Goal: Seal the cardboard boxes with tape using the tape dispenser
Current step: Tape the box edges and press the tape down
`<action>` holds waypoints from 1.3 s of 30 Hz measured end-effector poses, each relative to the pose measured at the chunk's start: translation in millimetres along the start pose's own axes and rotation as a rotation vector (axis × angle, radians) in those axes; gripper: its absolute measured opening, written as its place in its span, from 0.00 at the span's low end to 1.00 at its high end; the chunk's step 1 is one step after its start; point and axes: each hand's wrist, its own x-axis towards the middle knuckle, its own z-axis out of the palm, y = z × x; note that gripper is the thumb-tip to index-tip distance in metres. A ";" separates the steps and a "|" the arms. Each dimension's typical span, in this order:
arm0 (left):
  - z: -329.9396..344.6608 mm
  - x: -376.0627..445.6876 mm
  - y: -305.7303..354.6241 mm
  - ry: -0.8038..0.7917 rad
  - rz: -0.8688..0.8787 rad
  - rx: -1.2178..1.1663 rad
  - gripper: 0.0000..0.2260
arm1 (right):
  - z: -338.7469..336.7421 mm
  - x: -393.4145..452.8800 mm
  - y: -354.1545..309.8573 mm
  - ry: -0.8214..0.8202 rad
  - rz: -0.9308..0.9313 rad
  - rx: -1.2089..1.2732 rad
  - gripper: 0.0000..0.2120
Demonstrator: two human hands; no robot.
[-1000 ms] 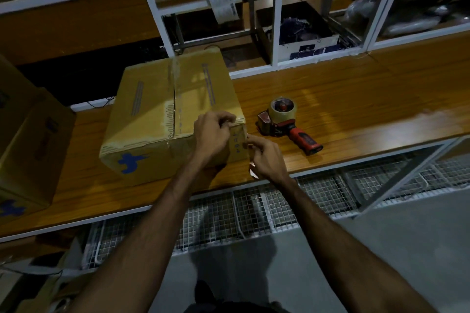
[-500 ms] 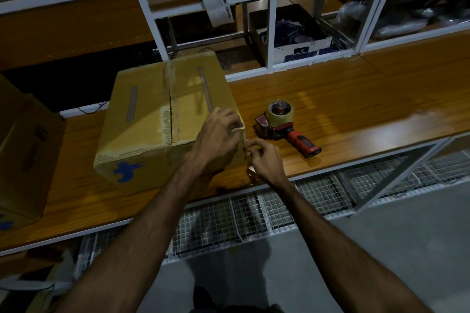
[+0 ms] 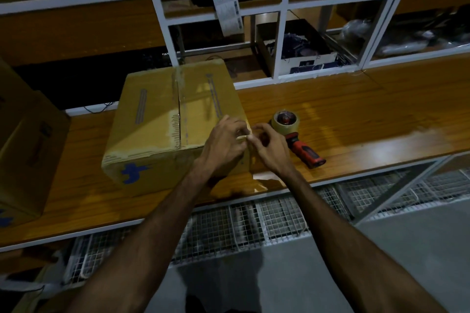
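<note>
Cardboard box (image 3: 162, 119) corner pinched by left hand (image 3: 223, 145) and right hand (image 3: 269, 152), tape dispenser (image 3: 292, 132) just beside

A: So what's different now?

B: Mostly the hands. The left hand (image 3: 225, 143) slides from the front face of the cardboard box (image 3: 162, 119) up onto its near right top corner. The right hand (image 3: 269, 151) comes up off the bench edge to meet it, so the fingertips now bunch together at that corner.

A: Box or dispenser move?

B: Can't tell; the camera shifts too.
</note>
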 end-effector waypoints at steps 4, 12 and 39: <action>-1.7 -4.7 -5.4 -0.004 -0.119 -0.114 0.08 | -4.9 3.0 -5.6 0.006 -0.099 -0.049 0.19; -11.9 -16.6 -0.5 0.054 -0.312 -0.307 0.15 | -6.1 7.5 -14.8 -0.066 -0.224 -0.375 0.17; -157.9 -218.5 -197.1 0.318 -0.474 -0.299 0.26 | 122.3 1.4 -143.2 -0.240 -0.459 -0.580 0.11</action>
